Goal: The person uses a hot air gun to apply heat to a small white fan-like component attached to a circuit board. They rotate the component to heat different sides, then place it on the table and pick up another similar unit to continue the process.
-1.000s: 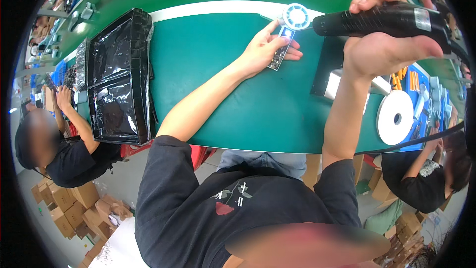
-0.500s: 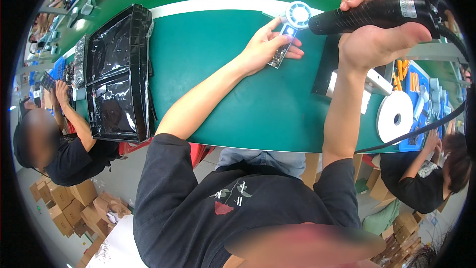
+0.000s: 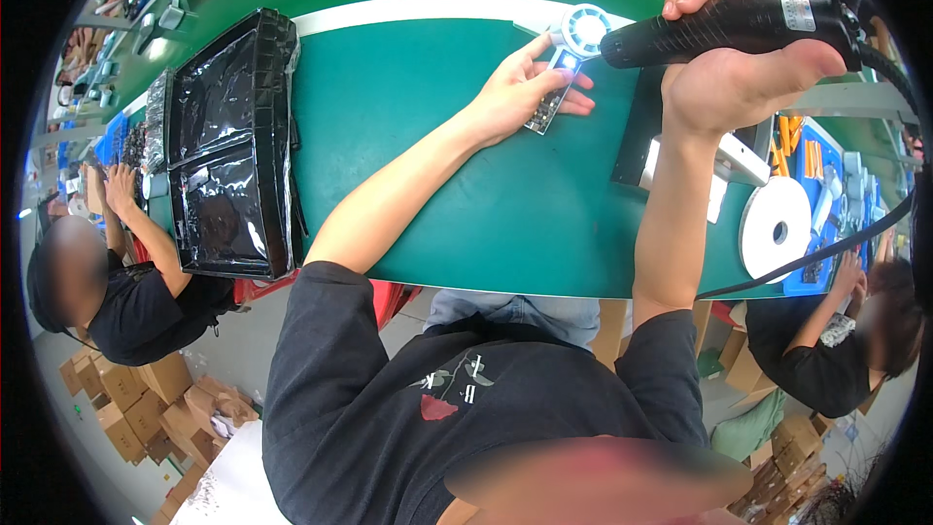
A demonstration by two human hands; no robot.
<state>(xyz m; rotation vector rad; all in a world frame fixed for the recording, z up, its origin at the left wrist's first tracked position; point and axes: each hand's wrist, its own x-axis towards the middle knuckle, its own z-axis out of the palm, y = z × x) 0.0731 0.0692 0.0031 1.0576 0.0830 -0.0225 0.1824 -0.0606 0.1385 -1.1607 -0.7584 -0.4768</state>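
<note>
In the upper centre of the frame, pinching one pale, ring-headed device (image 3: 581,39) by its lit handle between thumb and fingers of the left hand (image 3: 517,92), outer fingers fanned out beyond; at upper right, wrapping the right hand (image 3: 724,87) around one black tool (image 3: 719,27), fingertips curled over the top, thumb stretched along the underside. Tool's tip just beside the ring; contact or gap, impossible to tell. Likeliest trouble, in judgement: a bump or scrape to the ring from slight wrist drift; a twist of the handle from so light a pinch; a tug on the tool from its cord (image 3: 888,72). By count: two hands, one device, one tool, one black tray (image 3: 275,136) with two compartments at left, one white reel (image 3: 757,231) at right; orange pieces (image 3: 783,141) above the reel too crowded to count.
</note>
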